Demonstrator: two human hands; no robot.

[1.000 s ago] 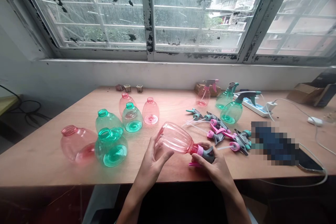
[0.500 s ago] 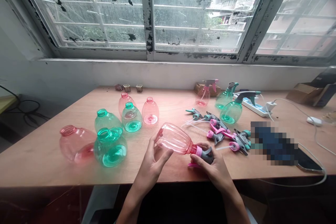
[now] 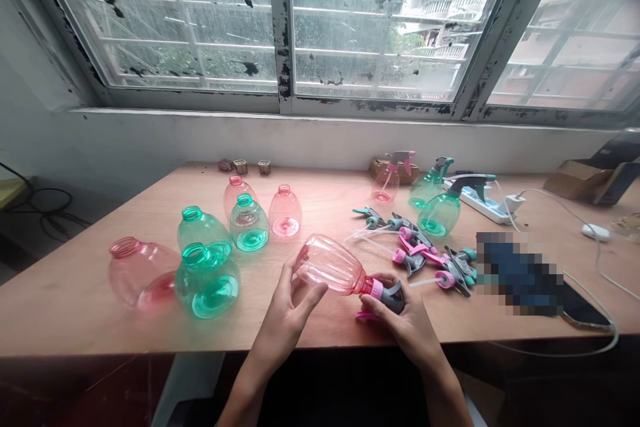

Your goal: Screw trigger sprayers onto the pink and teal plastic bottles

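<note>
- a pale wooden table runs along a white wall under a wide window with flaking dark frames, metal bars and spattered, rain-streaked glass.
- the person sits at the near edge; the pink bottle is held just above the table near that edge, lying on its side with its base pointing left and away.
- the left hand cups the bottle's belly, fingers curled round the ribbed, see-through plastic with the thumb on the near side.
- the right hand is wrapped around the grey and pink spray head at the bottle's neck, fingers closed on it.
- to the left stand open-necked bottles of the same thin, glossy, bulbous plastic: a pink one, green ones, and a small group further back.
- a heap of loose trigger heads, grey with pink or teal parts and thin clear tubes, lies right of the hands.
- three finished sprayers stand behind that heap, near a white power strip.
- white cables trail over the right end, beside a cardboard box.
- no readable labels or writing anywhere.
</note>
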